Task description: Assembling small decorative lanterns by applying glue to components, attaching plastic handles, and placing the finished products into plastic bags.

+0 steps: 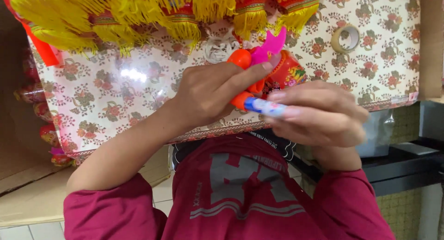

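Note:
My left hand (208, 92) is closed around an orange plastic piece (240, 58) that has a pink paper shape (270, 45) sticking up from it. My right hand (319, 115) grips a small blue-and-white tube (266, 106). The tube's orange end touches the orange piece. Both hands meet over a floral-patterned table cover (115, 96). A small red lantern ornament (289, 71) lies just behind the hands, partly hidden by them.
Yellow tassels with red tops (138, 13) hang across the far side of the table. A roll of tape (346, 37) lies at the far right. More red ornaments (44, 124) and a cardboard box (27, 193) are at the left. A dark shelf (407, 161) stands at the right.

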